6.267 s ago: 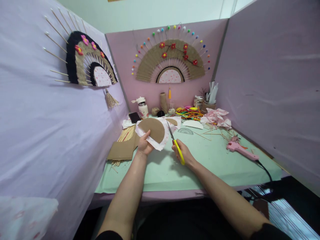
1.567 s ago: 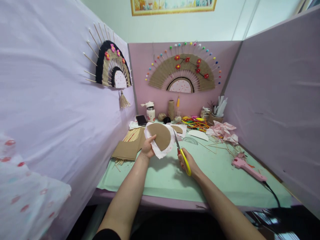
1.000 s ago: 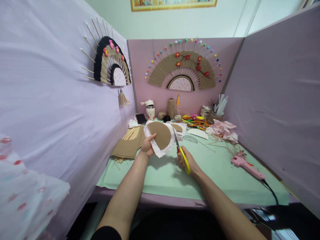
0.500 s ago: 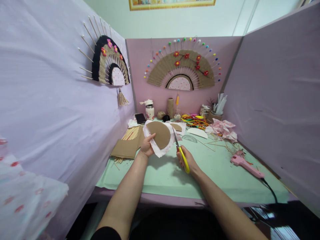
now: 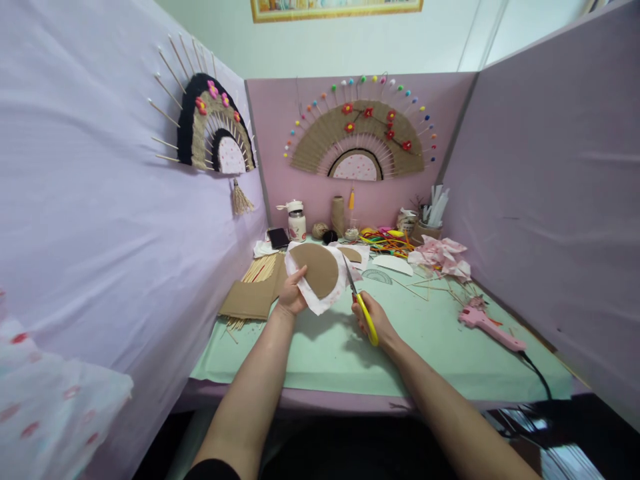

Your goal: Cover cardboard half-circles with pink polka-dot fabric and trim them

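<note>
My left hand (image 5: 294,291) grips the lower left edge of a brown cardboard half-disc (image 5: 316,268) backed by white patterned fabric (image 5: 320,307), thumb on top. The fabric sticks out as a margin around the cardboard, and both are held above the table. In my right hand (image 5: 371,317) are yellow-handled scissors (image 5: 367,319), fingers wrapped round the handles. Their blades point up and away, close beside the fabric's right edge; whether they touch it I cannot tell. Behind them lies a smaller cardboard piece on fabric (image 5: 351,255), partly covered.
A pink glue gun (image 5: 493,327) with a cord lies at right. Cardboard (image 5: 247,299) over thin sticks is at left. Farther back are a protractor (image 5: 377,276), a white half-disc (image 5: 393,265), crumpled fabric (image 5: 440,257), coloured cords (image 5: 387,241), a bottle (image 5: 297,223) and a phone (image 5: 278,238).
The view has shifted slightly, so the surroundings sit a little farther left. My hands, the scissors and the cardboard with fabric hold nearly the same position.
</note>
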The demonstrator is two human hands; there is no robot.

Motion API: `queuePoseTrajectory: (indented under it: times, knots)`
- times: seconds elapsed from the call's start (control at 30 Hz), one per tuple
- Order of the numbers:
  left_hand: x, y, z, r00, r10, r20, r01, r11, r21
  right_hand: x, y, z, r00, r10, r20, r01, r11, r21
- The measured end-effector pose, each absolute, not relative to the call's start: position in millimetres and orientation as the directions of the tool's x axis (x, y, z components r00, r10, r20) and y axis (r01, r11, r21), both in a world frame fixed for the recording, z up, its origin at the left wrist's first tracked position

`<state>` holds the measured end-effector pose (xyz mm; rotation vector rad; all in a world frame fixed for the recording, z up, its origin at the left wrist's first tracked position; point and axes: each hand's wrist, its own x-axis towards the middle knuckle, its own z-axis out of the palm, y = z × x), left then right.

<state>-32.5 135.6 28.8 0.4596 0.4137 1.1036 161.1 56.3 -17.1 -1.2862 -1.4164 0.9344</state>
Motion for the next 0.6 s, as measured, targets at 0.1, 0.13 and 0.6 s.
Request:
queuePoseTrajectory:
  times: [0.1, 0.13, 0.6]
  knots:
    - [-33.5, 136.1, 27.8, 0.390, 0.916, -0.098, -0.745, 0.376, 0.551, 161.0, 55.7, -16.3, 0.030, 0.987, 0.158, 0.240, 0.146, -0.960]
    - [-33.7, 136.2, 27.7, 0.385, 0.917, -0.100, -0.745, 0.373, 0.553, 161.0, 55.4, -16.0, 0.029, 0.987, 0.156, 0.239, 0.145, -0.960]
    - [-33.5, 136.5, 27.9, 0.360, 0.928, -0.095, -0.746, 0.348, 0.568, 161.9, 54.1, -15.1, 0.029, 0.988, 0.148, 0.228, 0.138, -0.964]
